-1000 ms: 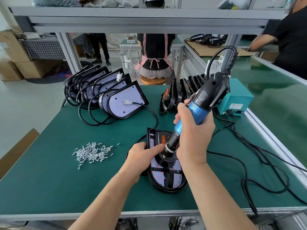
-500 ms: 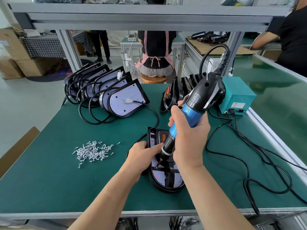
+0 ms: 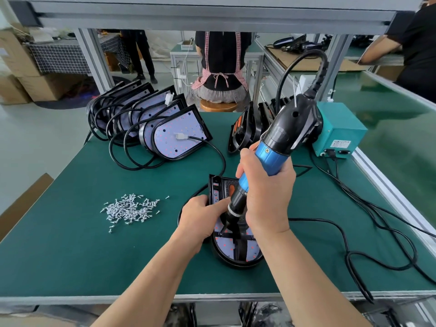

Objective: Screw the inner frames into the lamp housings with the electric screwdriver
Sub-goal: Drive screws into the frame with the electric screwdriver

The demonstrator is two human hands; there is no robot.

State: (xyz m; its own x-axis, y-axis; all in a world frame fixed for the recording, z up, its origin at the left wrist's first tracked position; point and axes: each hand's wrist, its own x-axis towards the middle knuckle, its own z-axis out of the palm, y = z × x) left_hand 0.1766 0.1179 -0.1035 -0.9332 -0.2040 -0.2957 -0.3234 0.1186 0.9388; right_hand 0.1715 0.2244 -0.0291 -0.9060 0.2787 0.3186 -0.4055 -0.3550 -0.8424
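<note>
A black lamp housing [image 3: 236, 256] with its inner frame and a pale LED board lies flat on the green mat [image 3: 70, 244], near the front edge. My left hand [image 3: 200, 218] grips the housing's left rim, thumb reaching toward the bit. My right hand [image 3: 266, 194] grips the blue and black electric screwdriver [image 3: 278, 142], tilted to the upper right, its tip down on the inner frame near the housing's middle. The screw under the tip is hidden.
A heap of small silver screws [image 3: 129, 208] lies left of the housing. A row of lamp housings with cables [image 3: 151, 121] leans at the back left, more frames [image 3: 250, 128] stand behind. A teal power box [image 3: 339, 131] and loose black cables [image 3: 354, 234] occupy the right.
The screwdriver has tilted a little more upright and its cable now arcs higher. Both hands stay on the same housing.
</note>
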